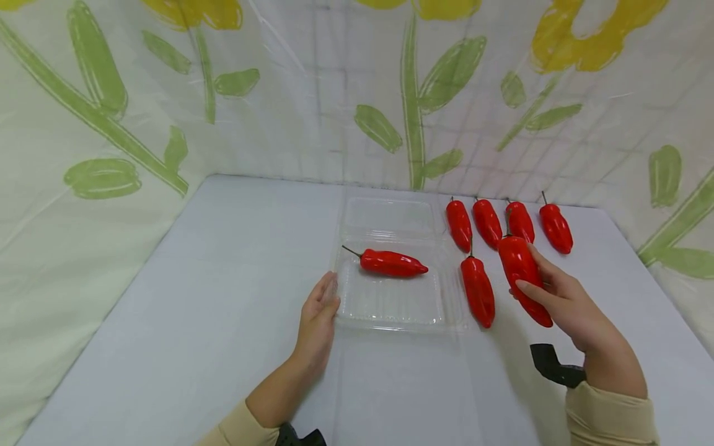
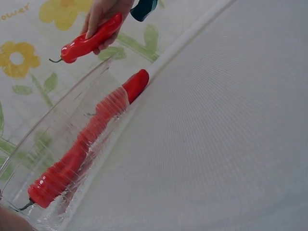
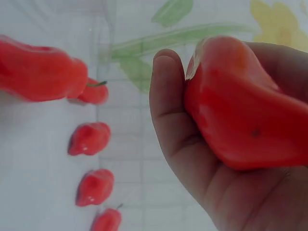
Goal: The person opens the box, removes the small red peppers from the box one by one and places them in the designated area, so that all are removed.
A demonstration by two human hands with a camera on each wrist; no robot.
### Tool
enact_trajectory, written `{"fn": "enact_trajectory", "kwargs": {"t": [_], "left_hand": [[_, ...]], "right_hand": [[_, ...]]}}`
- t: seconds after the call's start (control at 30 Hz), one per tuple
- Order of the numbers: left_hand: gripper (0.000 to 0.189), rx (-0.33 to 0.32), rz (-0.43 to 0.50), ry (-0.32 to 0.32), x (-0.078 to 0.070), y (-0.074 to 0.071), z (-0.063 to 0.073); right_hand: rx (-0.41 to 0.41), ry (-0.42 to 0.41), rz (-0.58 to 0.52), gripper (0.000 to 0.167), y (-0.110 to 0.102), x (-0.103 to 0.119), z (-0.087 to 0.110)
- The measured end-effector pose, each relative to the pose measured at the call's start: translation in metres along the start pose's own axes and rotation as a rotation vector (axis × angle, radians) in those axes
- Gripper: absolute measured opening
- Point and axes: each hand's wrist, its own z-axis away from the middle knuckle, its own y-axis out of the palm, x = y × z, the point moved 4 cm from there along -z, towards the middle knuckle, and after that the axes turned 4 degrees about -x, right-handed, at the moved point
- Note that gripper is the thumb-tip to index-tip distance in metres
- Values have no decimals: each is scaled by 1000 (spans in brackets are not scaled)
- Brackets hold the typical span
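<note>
A red pepper with a green stem is held in the air by my right hand, thumb on one side and fingers on the other. At the left edge of an open clear plastic container, my left hand grips the rim between thumb and fingers. One red pepper lies sideways inside the container, stem to the left. The left wrist view shows that pepper through the clear wall. Close up in the right wrist view, the held pepper hides part of the hand.
Right of the container, a red pepper lies on the white table. Several more peppers form a row behind it. The container's lid is folded back. A flower-printed curtain hangs behind the table.
</note>
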Motion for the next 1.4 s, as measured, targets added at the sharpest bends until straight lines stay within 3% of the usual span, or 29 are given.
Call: {"fn": "enact_trajectory", "kwargs": {"t": [0.43,0.77,0.97,1.4], "left_hand": [[51,-18,0,-7,0,-1,1],[51,-10,12,-5,-1,1,-1],[51,-5,13,2,-1,0,-1],[51,2,5,-1,0,0,-1]], "right_hand": [[-36,75,-6,76,-3,-30,-19],[-65,206,-12,76,-5,-56,-29],[-29,245,-29,74,0,-65,-35],[-35,348,127,76,14,-77,-44]]}}
